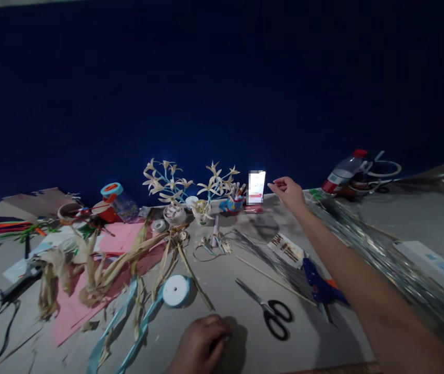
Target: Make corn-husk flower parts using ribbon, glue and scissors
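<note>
My right hand (287, 191) reaches over the table beside a lit phone (256, 184) that stands upright. Its fingers stretch toward the screen with a small gap left, and nothing shows in them. Near the front edge my left hand (202, 343) rests on the table with curled fingers and no visible object. Scissors (268, 309) with black handles lie to its right. A spool of light blue ribbon (176, 291) is just beyond it, the ribbon trailing toward the front. Below my right forearm lies a blue glue gun (317, 280), partly covered by the arm.
Two small pots (175, 213) hold pale handmade flowers (167, 179). Dried husks (108, 275) cover pink paper (77, 311) on the left. Silver wire-like strands (365, 249), a power strip (435, 267) and a tilted bottle (342, 171) are on the right. A dark blue backdrop (222, 93) rises behind.
</note>
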Tool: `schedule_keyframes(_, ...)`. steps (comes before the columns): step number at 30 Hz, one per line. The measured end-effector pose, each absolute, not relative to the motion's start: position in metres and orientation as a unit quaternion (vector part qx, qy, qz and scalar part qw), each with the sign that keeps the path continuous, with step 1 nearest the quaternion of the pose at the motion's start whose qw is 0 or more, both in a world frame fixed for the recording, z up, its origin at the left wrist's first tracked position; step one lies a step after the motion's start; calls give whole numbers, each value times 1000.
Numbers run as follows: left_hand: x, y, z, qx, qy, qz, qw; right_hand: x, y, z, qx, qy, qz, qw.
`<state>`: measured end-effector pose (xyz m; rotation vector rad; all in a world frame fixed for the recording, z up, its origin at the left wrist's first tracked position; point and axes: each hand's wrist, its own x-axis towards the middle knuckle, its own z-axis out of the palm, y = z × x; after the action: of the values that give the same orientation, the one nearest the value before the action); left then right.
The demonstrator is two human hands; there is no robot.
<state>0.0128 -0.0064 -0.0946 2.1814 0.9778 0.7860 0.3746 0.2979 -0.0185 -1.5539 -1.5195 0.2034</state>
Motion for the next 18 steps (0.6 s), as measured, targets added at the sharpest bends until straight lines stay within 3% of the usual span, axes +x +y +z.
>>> schedule_keyframes(18,10,14,-126,831,325,309,328,384,374,-15,-649,-643,82,400)
